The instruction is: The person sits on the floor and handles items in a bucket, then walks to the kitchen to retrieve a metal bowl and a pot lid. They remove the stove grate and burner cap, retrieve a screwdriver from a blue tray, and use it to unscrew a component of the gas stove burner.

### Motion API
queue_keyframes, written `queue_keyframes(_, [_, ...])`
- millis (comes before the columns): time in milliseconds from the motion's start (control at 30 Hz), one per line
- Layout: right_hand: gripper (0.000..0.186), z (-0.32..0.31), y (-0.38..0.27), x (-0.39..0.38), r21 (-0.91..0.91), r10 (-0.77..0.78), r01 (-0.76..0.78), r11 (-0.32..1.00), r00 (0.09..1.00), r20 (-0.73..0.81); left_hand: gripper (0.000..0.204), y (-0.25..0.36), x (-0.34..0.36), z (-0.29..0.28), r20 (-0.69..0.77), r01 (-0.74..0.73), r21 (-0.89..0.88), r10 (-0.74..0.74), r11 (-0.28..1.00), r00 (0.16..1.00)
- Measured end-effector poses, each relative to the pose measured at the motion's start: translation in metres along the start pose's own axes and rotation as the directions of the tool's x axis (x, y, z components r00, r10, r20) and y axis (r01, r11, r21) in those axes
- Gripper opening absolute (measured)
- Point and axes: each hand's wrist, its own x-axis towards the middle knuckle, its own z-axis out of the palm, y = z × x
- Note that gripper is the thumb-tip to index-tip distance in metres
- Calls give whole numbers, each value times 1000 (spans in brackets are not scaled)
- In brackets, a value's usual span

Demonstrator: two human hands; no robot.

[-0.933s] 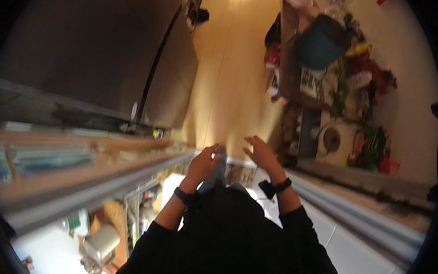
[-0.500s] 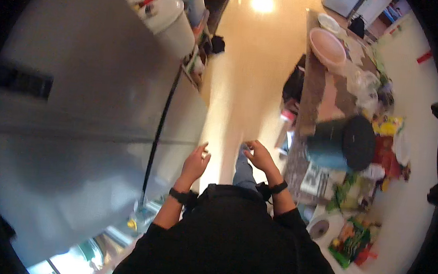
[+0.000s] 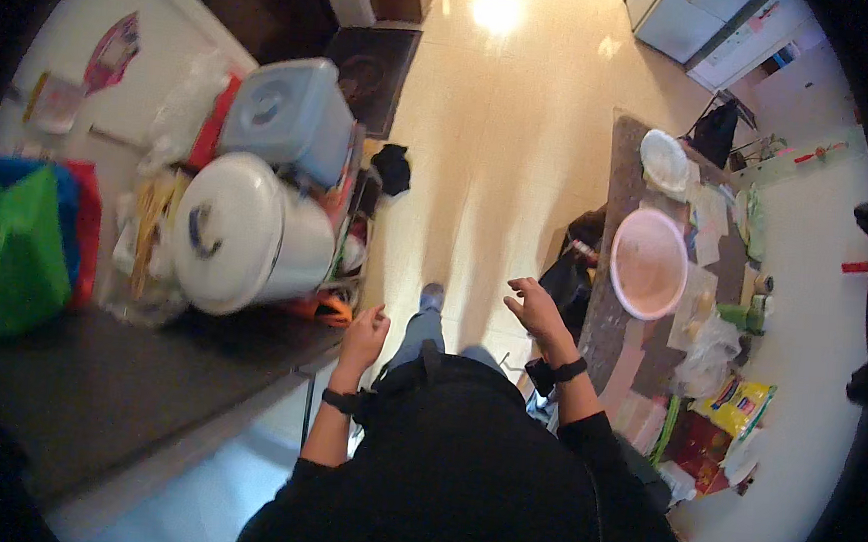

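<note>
The person's left hand [image 3: 362, 338] is open, its fingers loosely bent, near the lidded white pot [image 3: 253, 235], which stands beside a blue-grey lidded container [image 3: 292, 118]. The right hand [image 3: 541, 313], also open with relaxed, slightly curled fingers, hovers just beside the edge of the brown counter [image 3: 624, 149], where the pink basin [image 3: 650, 266] sits between a white bowl [image 3: 665, 164] and a clear plastic bag [image 3: 710, 357].

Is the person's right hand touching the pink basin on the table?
Apart. The head view shows the right hand to the left of the pink basin, with the table's edge visible between them.
</note>
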Motion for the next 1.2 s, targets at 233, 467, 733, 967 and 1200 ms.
queue_keyframes(233, [37,-129,26,166,223,150,-102,970,966,-212,34,181,316,-47,119,-333,-191,358,924,926])
queue_keyframes(467, [38,-251,105,401,155,296,-273,950,943,-153,36,268,563,-61,240,-193,117,161,974,957])
queue_keyframes(733, [37,-460,113,700,124,63,-49,991,992,-110,39,335,774,-95,122,27,-42,-22,999,992])
queue_keyframes(967, [35,-603,143,902,61,205,-197,979,960,-193,37,466,1078,-107,144,-135,74,123,988,982])
queue_keyframes(1200, [34,-717,203,1047,197,392,-347,917,876,-282,35,680,1369,-113,247,-435,-18,425,900,871])
